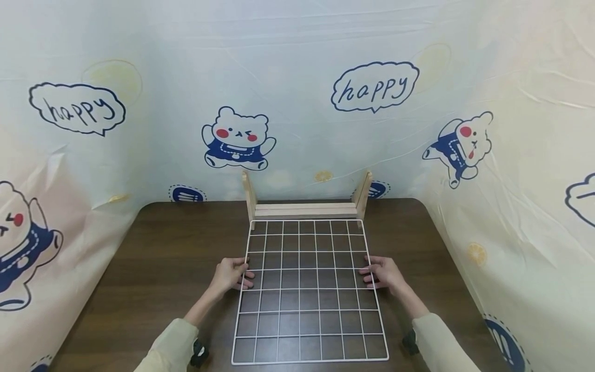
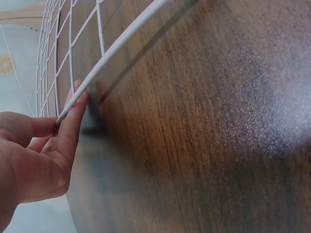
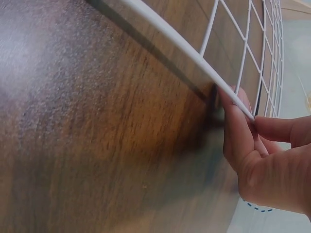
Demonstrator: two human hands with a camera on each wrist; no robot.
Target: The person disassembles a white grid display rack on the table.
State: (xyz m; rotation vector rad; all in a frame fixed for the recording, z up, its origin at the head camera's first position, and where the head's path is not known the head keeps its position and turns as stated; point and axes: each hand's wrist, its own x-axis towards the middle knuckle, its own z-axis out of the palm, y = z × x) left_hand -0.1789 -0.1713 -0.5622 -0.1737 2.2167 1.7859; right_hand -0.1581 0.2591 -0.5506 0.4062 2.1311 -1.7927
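Note:
A white wire grid panel (image 1: 299, 288) lies between both hands, raised a little off the table, its shadow showing under the edge in both wrist views. My left hand (image 1: 229, 274) pinches the panel's left edge, thumb on top and fingers reaching beneath the wires. On the opposite edge my right hand (image 1: 383, 274) grips in the same way. Just beyond the panel's far end stands a wooden frame (image 1: 306, 209) with two uprights and a crosspiece. Whether the panel touches that frame, I cannot tell.
A dark brown wooden table (image 1: 186, 232) carries everything. Behind it and along both sides hangs a pale curtain (image 1: 297, 51) printed with bears and the word "happy". The wooden frame stands close to the table's back edge.

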